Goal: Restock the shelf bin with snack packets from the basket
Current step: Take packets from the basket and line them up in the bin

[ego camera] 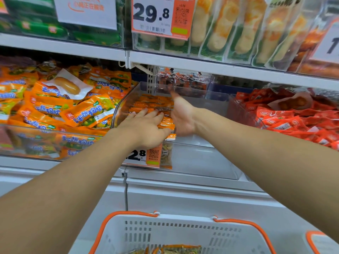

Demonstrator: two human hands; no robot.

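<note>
A clear plastic shelf bin (pixel 205 158) stands at the middle of the shelf, with small orange snack packets (pixel 154 103) stacked along its left side. My left hand (pixel 146 127) lies flat on the front packets with straight fingers pressing them. My right hand (pixel 180 116) is held upright beside the stack's right side, palm facing the packets, fingers reaching towards the back of the bin. The white basket (pixel 183 233) with orange handles sits below at the bottom edge, and a few packets (pixel 170 250) show inside it.
A bin of orange sausage packets (pixel 55 110) sits on the left, a bin of red packets (pixel 289 116) on the right. A price tag (pixel 145 156) hangs on the bin's front. The upper shelf (pixel 201 66) overhangs closely above.
</note>
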